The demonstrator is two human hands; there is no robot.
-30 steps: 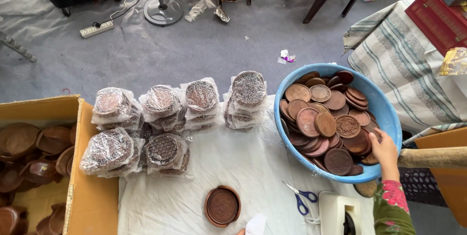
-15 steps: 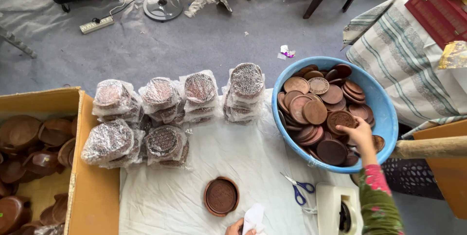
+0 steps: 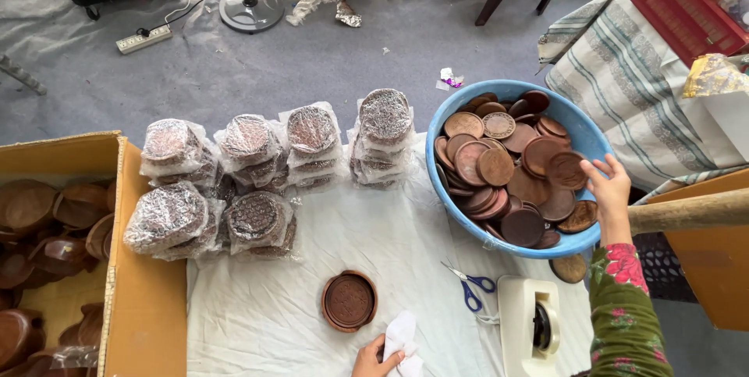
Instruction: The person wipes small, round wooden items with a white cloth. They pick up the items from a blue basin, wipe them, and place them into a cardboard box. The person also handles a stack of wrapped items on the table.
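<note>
Brown wooden discs [image 3: 511,170] fill the blue basin [image 3: 437,182], which sits on the white cloth [image 3: 257,322] at about two o'clock from the bottom middle of the view. The right hand [image 3: 610,190] reaches in over the basin's rim at its three o'clock side, fingers spread narrow and touching the edge of one carved disc [image 3: 567,169]; whether it has closed on that disc I cannot tell. The discs are round, so no long axis matters: they lie flat and overlapping, tilted toward the basin's middle, at nine o'clock from that hand. The left hand [image 3: 374,360] is low at six o'clock, pinching a white rag [image 3: 402,338], with a single dish [image 3: 349,301] just beside it at eleven o'clock. Scissors [image 3: 470,287] and a tape dispenser [image 3: 530,326] lie between the two hands. The right hand is far nearer the basin.
</note>
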